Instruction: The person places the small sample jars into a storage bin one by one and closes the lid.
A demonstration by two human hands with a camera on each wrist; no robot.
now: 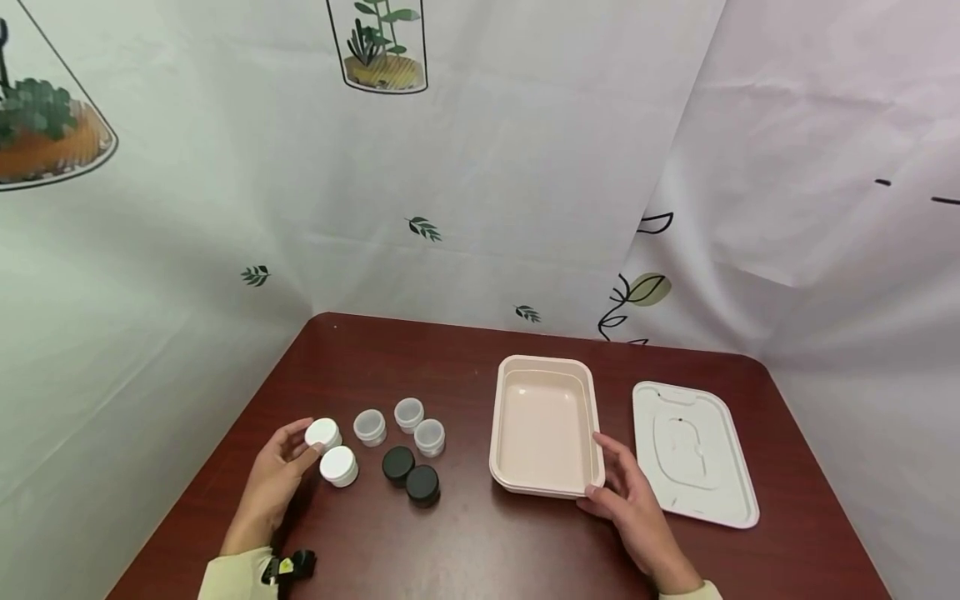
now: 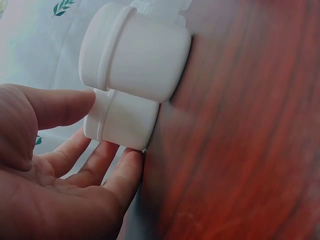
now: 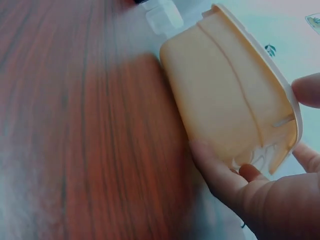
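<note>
The left hand [image 1: 273,479] has thumb and fingers pinched around a white, round plastic jar with a ribbed screw lid [image 1: 323,434], on the table's left side; a 2nd white jar [image 1: 339,467] stands just beside it, partly covering it from the left wrist. The right hand [image 1: 630,512] grips the near right corner of a beige, rectangular plastic bin [image 1: 542,433], thumb at the rim, between the jars and a flat white plastic lid [image 1: 693,454]. The bin is round-cornered, its smooth floor lying bare. Lids hide whatever the white jars hold, likewise the 2 black, round lidded jars [image 1: 423,485] close by. Behind those stand 3 translucent, round plastic jars [image 1: 370,427], contents too faint to make out. The right wrist view cuts off the thumb, and both sleeves [image 1: 238,575] run out of the head view.
</note>
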